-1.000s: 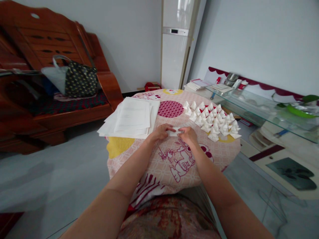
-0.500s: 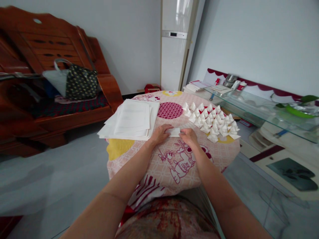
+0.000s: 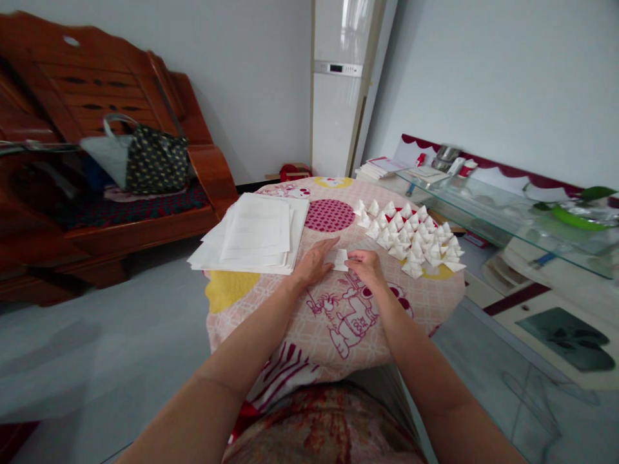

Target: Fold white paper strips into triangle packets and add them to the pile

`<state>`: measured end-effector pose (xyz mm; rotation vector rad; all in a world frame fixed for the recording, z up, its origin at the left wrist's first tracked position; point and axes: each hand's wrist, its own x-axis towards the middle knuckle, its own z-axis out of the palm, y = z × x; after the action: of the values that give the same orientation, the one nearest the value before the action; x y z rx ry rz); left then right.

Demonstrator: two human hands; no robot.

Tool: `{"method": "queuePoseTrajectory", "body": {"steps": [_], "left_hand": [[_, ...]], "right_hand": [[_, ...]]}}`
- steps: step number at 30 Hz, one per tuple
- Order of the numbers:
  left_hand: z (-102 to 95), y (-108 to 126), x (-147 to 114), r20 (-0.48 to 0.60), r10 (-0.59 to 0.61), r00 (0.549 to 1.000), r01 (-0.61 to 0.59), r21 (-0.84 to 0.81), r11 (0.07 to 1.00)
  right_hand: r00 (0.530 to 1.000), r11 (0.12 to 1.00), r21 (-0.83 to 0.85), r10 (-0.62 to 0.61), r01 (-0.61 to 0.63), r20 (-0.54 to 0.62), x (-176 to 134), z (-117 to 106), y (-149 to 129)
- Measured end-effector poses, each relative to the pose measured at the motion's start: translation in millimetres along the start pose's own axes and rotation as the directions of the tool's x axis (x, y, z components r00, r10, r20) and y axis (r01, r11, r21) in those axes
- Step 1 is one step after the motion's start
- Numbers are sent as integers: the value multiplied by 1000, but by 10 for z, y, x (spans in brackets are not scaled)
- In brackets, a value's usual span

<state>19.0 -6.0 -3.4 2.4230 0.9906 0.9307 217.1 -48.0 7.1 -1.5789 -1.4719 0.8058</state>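
Note:
A small folded piece of white paper (image 3: 340, 260) lies on the patterned tablecloth between my two hands. My left hand (image 3: 315, 263) lies flat over its left end with the fingers stretched out, covering part of it. At the right end, my right hand (image 3: 366, 267) pinches the paper's edge between thumb and fingers. Beyond my right hand stand several folded white paper pieces (image 3: 416, 235) with pointed tips, grouped close together. Left of my left hand is a stack of white paper sheets (image 3: 256, 232).
The round table's pink cloth (image 3: 290, 328) hangs over the near edge by my lap. To the right runs a glass-topped cabinet (image 3: 507, 212) with assorted items. A wooden bench (image 3: 203, 174) holding a black patterned bag (image 3: 157, 158) stands at the left.
My left hand has gone from gripping the paper's left end to lying flat with extended fingers over it. My right hand stays at the right end, nearly unmoved.

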Motion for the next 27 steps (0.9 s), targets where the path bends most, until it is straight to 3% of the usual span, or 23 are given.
{"method": "queuePoseTrajectory", "body": {"steps": [7,12,15,21,27], "left_hand": [[-19,67,1,-133,47,990,-54,-48,997],[-63,111,1,-196,72,978,-95,-112,989],[-66,128,2,-212,98,972,-133,-160,978],[-68,118,6,-174,168,970,-193,-137,972],[-131,101,-12,-60,185,981,-188,-42,981]], "right_hand": [[991,978,189,-101,84,84,-78,-47,-101],[986,984,142,-84,104,-145,-39,-101,-66],[980,987,142,-49,78,-192,18,-92,-16],[975,942,334,35,41,-218,48,-74,2],[955,954,300,70,21,-287,3,-133,-18]]}}
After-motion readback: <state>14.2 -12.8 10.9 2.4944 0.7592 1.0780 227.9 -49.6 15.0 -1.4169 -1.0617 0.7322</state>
